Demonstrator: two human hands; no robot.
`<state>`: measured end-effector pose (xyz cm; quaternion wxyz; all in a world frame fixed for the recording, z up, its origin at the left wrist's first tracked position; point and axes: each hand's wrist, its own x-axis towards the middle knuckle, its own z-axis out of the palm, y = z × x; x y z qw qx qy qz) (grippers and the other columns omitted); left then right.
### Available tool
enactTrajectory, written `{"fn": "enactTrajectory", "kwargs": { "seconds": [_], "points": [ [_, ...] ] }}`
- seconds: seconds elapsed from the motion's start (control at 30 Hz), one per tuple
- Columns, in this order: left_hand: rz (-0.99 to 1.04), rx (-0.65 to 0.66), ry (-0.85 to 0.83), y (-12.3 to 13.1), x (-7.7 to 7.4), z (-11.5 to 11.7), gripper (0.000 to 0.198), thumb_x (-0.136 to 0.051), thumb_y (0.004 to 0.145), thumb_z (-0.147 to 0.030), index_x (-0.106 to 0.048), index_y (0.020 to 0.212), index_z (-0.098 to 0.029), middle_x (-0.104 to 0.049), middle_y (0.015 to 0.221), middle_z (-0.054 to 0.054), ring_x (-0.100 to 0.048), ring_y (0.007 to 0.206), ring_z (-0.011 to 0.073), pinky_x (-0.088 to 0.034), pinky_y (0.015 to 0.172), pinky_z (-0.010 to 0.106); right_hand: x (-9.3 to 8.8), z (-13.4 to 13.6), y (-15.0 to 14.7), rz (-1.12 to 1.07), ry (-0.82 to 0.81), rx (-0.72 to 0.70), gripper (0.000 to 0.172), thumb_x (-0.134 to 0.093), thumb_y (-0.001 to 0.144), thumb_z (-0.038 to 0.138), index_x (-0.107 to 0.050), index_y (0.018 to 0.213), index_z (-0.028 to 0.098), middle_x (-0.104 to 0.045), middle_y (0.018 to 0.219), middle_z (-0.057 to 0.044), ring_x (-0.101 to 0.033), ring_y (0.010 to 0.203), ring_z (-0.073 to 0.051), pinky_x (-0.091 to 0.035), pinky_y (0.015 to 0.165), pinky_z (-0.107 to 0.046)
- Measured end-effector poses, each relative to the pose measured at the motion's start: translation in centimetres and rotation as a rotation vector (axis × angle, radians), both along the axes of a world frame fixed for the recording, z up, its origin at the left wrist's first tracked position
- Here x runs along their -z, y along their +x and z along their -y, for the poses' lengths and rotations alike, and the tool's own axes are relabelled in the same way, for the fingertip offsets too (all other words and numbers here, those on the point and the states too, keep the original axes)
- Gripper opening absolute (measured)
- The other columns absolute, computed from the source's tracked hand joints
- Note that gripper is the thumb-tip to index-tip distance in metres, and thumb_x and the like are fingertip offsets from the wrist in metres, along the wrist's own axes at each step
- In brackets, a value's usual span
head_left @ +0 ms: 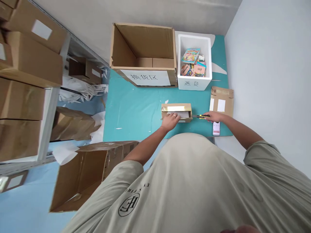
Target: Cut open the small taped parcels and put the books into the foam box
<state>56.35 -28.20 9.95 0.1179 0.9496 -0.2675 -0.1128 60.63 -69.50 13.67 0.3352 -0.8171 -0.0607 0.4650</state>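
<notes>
A small cardboard box [176, 107] lies near the front of the teal table, its top partly open with pale printed material showing inside. My left hand [170, 121] grips its near edge, fingers bent over into the opening; a ring shows on one finger. In my right hand [213, 116] is a black and yellow utility knife [203, 116], closed in the fingers. Its blade is out and points left at the box's right end; whether it touches the cardboard I cannot tell.
Behind stand a large open carton [145, 72] and a white foam box [194, 83] holding colourful booklets. A flat cardboard mailer [222, 94] and a phone [216, 128] lie at the right. Shelves of cartons [31, 61] line the left, with an open carton [92, 168] below.
</notes>
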Motion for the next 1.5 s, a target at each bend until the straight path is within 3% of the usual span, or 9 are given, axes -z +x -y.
{"fn": "enactTrajectory", "kwargs": {
  "seconds": [0.13, 0.33, 0.5, 0.77, 1.0, 1.17, 1.27, 1.37, 1.5],
  "points": [
    [0.013, -0.091, -0.017, -2.1, 0.4, -1.2, 0.037, -0.048, 0.12, -0.026, -0.085, 0.116, -0.025, -0.079, 0.112, 0.019, -0.074, 0.108, 0.0341, -0.051, 0.092, 0.045, 1.6, 0.2, -4.0, 0.035, 0.086, 0.372, 0.047, -0.078, 0.111, 0.06, -0.076, 0.139, 0.023, -0.072, 0.083, 0.001, -0.063, 0.06, -0.015, -0.052, 0.058, -0.025],
    [-0.034, -0.366, -0.078, -4.2, 0.3, -4.5, 0.055, -0.054, 0.12, -0.064, -0.092, 0.119, -0.025, -0.085, 0.12, 0.018, -0.079, 0.115, 0.0337, -0.053, 0.085, 0.04, 7.1, -5.2, -10.0, 0.057, 0.149, 0.82, 0.052, -0.068, 0.112, 0.074, -0.067, 0.134, 0.027, -0.067, 0.082, 0.003, -0.062, 0.062, -0.016, -0.056, 0.06, -0.026],
    [-0.218, -0.578, -0.028, -3.9, -0.9, -5.4, 0.065, -0.041, 0.123, -0.059, -0.094, 0.107, -0.025, -0.089, 0.113, 0.014, -0.082, 0.106, 0.0301, -0.052, 0.074, 0.037, 10.4, -7.4, -11.4, 0.079, -0.023, 0.832, 0.042, -0.053, 0.12, 0.058, -0.065, 0.143, 0.024, -0.072, 0.088, 0.0, -0.072, 0.078, -0.023, -0.063, 0.076, -0.033],
    [-0.23, -0.265, 0.016, -3.2, -1.7, -5.3, 0.042, -0.063, 0.11, -0.045, -0.088, 0.138, -0.026, -0.084, 0.153, 0.013, -0.071, 0.145, 0.0395, -0.059, 0.119, 0.054, 12.8, -7.1, -11.8, 0.192, -0.329, 0.592, 0.03, -0.066, 0.109, 0.03, -0.072, 0.136, 0.02, -0.085, 0.12, -0.013, -0.078, 0.115, -0.031, -0.06, 0.105, -0.039],
    [-0.167, -0.069, 0.018, -2.4, -1.0, -3.9, 0.042, -0.051, 0.118, -0.036, -0.09, 0.132, -0.026, -0.08, 0.154, 0.016, -0.058, 0.162, 0.0363, -0.04, 0.14, 0.061, 11.4, -9.0, -11.7, 0.336, -0.443, 0.546, 0.057, -0.068, 0.103, 0.024, -0.066, 0.158, 0.011, -0.068, 0.159, -0.029, -0.066, 0.147, -0.038, -0.048, 0.13, -0.047],
    [-0.097, -0.036, 0.052, -1.0, -0.1, -3.2, 0.044, -0.054, 0.118, -0.045, -0.094, 0.126, -0.028, -0.076, 0.158, 0.018, -0.058, 0.159, 0.041, -0.031, 0.145, 0.07, 8.0, -12.1, -7.5, 0.464, -0.16, 0.553, 0.062, -0.054, 0.118, 0.046, -0.055, 0.172, 0.017, -0.07, 0.161, -0.024, -0.076, 0.128, -0.032, -0.059, 0.118, -0.045],
    [-0.094, -0.068, 0.081, -0.2, 0.2, -2.8, 0.043, -0.061, 0.115, -0.05, -0.091, 0.136, -0.028, -0.074, 0.161, 0.02, -0.057, 0.16, 0.0448, -0.023, 0.148, 0.075, 6.3, -14.1, -4.5, 0.405, -0.192, 0.437, 0.065, -0.064, 0.115, 0.046, -0.053, 0.173, 0.019, -0.077, 0.155, -0.021, -0.077, 0.13, -0.035, -0.061, 0.113, -0.045],
    [-0.105, -0.141, 0.044, 0.9, 0.2, -2.7, 0.059, -0.069, 0.111, -0.053, -0.076, 0.164, -0.027, -0.063, 0.176, 0.023, -0.046, 0.173, 0.0491, -0.024, 0.146, 0.079, 5.2, -15.5, -3.0, 0.299, -0.324, 0.342, 0.054, -0.061, 0.114, 0.031, -0.059, 0.166, 0.016, -0.08, 0.15, -0.022, -0.077, 0.134, -0.038, -0.061, 0.112, -0.045],
    [-0.116, -0.26, -0.014, 2.6, 0.4, -3.3, 0.1, -0.08, 0.105, -0.042, -0.034, 0.194, -0.031, -0.043, 0.192, 0.027, -0.036, 0.181, 0.0501, -0.038, 0.14, 0.075, 4.8, -16.2, -3.5, 0.312, -0.406, 0.333, 0.043, -0.047, 0.119, 0.024, -0.064, 0.157, 0.016, -0.079, 0.153, -0.023, -0.077, 0.138, -0.038, -0.061, 0.114, -0.045]
  ]
}}
